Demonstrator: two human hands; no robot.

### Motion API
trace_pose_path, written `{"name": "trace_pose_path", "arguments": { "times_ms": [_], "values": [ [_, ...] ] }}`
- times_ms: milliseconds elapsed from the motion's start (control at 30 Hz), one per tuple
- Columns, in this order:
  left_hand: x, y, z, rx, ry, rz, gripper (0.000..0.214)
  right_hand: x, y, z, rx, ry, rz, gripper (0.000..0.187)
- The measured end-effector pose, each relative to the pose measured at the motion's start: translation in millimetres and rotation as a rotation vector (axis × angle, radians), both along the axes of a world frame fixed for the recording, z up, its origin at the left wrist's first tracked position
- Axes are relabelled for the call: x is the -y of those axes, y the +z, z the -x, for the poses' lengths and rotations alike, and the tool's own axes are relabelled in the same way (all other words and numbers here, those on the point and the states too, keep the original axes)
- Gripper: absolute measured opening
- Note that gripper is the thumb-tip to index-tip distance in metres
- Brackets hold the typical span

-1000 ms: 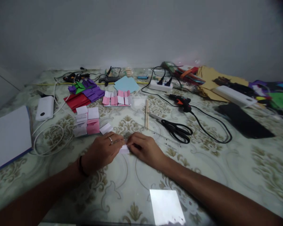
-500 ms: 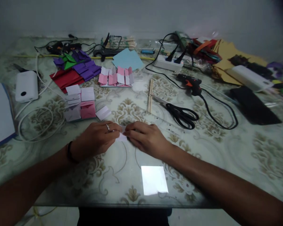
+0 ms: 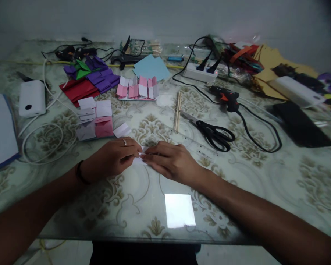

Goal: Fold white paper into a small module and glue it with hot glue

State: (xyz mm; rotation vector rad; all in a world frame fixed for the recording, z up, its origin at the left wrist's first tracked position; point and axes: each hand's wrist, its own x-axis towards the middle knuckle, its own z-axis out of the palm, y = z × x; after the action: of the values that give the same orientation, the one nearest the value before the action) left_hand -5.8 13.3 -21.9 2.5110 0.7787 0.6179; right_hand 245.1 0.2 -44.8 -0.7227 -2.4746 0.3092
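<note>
Down at the near middle of the counter [image 3: 264, 191], both hands, left hand [image 3: 113, 158] and right hand [image 3: 171, 162], pinch a small white folded paper piece [image 3: 140, 159], mostly hidden beneath their fingertips.

Likely home craft table [image 3: 264, 184], glue gun [image 3: 223, 98], scissors [image 3: 213, 133]

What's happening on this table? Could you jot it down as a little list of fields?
Place: glass-topped table with a floral pattern under it
Left hand: wears a ring, presses on a small white paper piece
Right hand: fingertips on the same paper piece
Near the hands: white paper square, clear ruler, black scissors
Farther back: glue gun, pink folded papers, purple folded papers, red paper, power strip
Left side: white power bank with coiled cable
</note>
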Motion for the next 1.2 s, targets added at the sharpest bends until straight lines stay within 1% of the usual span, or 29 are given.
{"name": "trace_pose_path", "arguments": {
  "times_ms": [167,500,633,733,867,933,1000,1133,1200],
  "values": [
    [-0.1,4.2,3.0,-0.002,0.004,0.046,0.011,-1.5,-0.6,-0.6,-0.047,0.025,0.062,0.023],
    [-0.5,3.6,2.3,0.006,0.03,0.128,0.015,-3.4,-2.8,-0.3,-0.065,0.007,0.066,0.022],
    [0.2,3.7,2.4,-0.003,0.029,0.102,0.014,-3.9,-2.1,0.0,-0.084,0.001,0.115,0.02],
    [0.8,0.7,3.0,-0.008,0.058,0.099,0.017,-4.8,-0.9,0.1,-0.113,-0.013,0.17,0.02],
    [0.1,-6.0,4.7,0.03,0.113,0.156,0.032,-6.2,-1.1,0.2,-0.172,-0.032,0.233,0.018],
    [-0.6,-7.6,5.1,0.049,0.141,0.186,0.035,-6.8,-1.7,0.1,-0.213,-0.052,0.269,0.017],
    [-1.1,-7.0,4.7,0.043,0.165,0.208,0.031,-7.3,-2.0,-0.1,-0.229,-0.077,0.305,0.016],
    [-1.0,-2.3,1.8,0.01,0.201,0.213,0.012,-7.1,-1.0,0.8,-0.213,-0.096,0.339,0.018],
    [-0.6,-1.0,0.3,0.015,0.208,0.204,0.01,-6.3,-0.4,2.4,-0.216,-0.109,0.347,0.018]
  ]
}}
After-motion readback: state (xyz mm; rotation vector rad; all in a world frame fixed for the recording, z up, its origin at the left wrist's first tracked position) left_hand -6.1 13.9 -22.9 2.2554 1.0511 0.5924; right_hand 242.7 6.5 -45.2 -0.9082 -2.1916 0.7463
